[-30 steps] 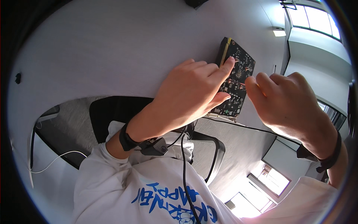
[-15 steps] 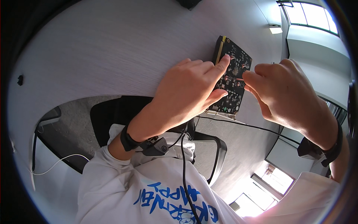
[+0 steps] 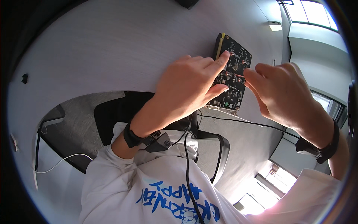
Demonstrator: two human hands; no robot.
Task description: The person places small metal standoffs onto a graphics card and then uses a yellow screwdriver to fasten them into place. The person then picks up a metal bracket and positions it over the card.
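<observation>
A black circuit board [image 3: 237, 61] with a yellow strip along its left side lies near the table's front edge. My left hand [image 3: 182, 86] rests over the board's left side, its index finger on the upper part and its thumb lower down, spread apart. From the right, my right hand [image 3: 285, 89] has its fingers closed round a thin-shafted tool [image 3: 238, 76]. The reddish shaft points left across the middle of the board; the fist hides the handle, so I cannot tell its exact kind.
The pale table [image 3: 112, 48] curves inward before me. A small black piece [image 3: 25, 78] lies at its far left, and a dark object [image 3: 186, 3] stands at the back. A black chair [image 3: 220, 149] is below the edge. A black cable [image 3: 253, 124] runs between my wrists.
The whole view has shifted slightly. Both hands keep nearly the same places on and beside the circuit board, and the thin-shafted tool still points at its middle.
</observation>
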